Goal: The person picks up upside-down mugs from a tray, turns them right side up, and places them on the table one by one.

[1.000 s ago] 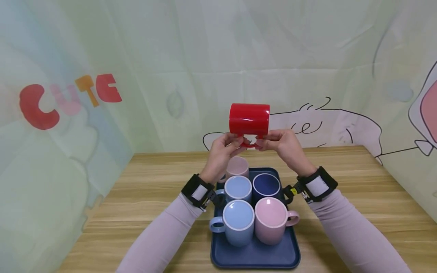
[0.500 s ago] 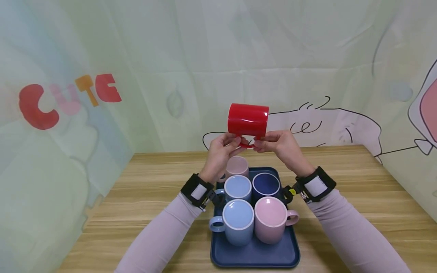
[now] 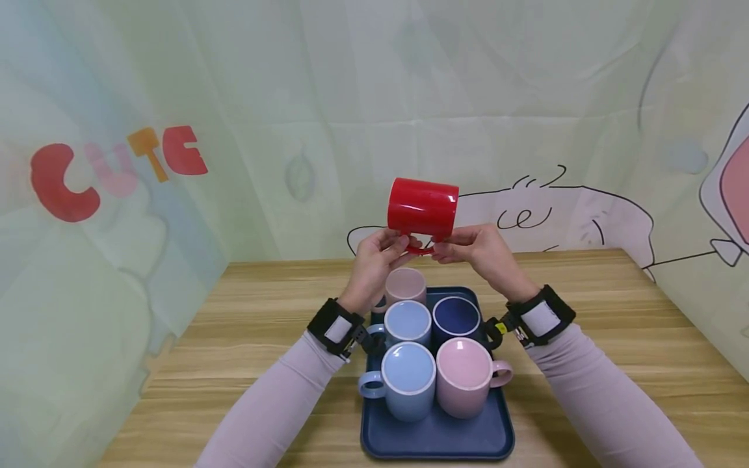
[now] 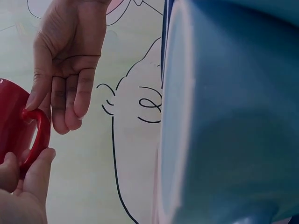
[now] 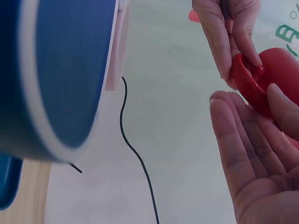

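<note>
A glossy red mug (image 3: 422,207) is held on its side above the far end of the tray, with its handle (image 3: 418,249) pointing down. My left hand (image 3: 374,263) pinches the left part of the handle with thumb and fingers. On the handle's right part, my right hand (image 3: 482,250) pinches with its thumb and index finger. The left wrist view shows the red mug (image 4: 13,121) between both hands, the handle turned toward the camera. In the right wrist view, the remaining fingers of my right hand (image 5: 257,158) are extended.
Below the hands, a dark blue tray (image 3: 439,448) on the wooden table (image 3: 251,331) bears several mugs. Among them are a light blue mug (image 3: 408,383), a pink mug (image 3: 465,380) and a dark blue mug (image 3: 456,318). A printed cloth (image 3: 374,84) hangs behind.
The red mug has shifted slightly left and tilted, so its right end sits lower than its left. Both hands keep their hold on the handle and move with it.
</note>
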A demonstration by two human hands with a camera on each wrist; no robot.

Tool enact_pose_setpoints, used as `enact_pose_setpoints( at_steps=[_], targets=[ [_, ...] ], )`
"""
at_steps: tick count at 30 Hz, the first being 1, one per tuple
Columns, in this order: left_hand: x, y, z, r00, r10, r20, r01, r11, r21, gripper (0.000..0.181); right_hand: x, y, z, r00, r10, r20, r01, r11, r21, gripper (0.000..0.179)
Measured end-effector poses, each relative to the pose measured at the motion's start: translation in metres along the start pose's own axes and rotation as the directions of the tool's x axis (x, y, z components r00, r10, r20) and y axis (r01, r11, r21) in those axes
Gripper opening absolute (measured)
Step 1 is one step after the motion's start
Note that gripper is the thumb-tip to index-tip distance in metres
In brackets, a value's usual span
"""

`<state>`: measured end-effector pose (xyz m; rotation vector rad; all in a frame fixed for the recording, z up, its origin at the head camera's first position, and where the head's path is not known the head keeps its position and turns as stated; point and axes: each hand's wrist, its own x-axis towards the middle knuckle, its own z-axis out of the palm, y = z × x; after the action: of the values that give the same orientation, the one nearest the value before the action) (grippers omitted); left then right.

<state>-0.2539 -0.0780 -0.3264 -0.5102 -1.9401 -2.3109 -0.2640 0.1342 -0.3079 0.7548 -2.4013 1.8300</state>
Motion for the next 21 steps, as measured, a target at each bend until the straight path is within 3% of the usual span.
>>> enact_pose_setpoints(
  at_steps=[8, 21],
  targets=[
    [-0.001, -0.004, -0.006, 1.0, 0.012, -0.018, -0.011, 1.0, 0.02, 0.032, 0.003, 0.004, -0.006, 0.998, 0.021, 0.051, -0.02, 0.999, -0.037, 0.037],
    [0.0, 0.001, -0.017, 0.998, 0.034, -0.053, -0.032, 0.999, 0.033, 0.03, 0.001, 0.003, -0.017, 0.999, 0.036, 0.02, -0.034, 0.996, -0.083, 0.038]
  ],
)
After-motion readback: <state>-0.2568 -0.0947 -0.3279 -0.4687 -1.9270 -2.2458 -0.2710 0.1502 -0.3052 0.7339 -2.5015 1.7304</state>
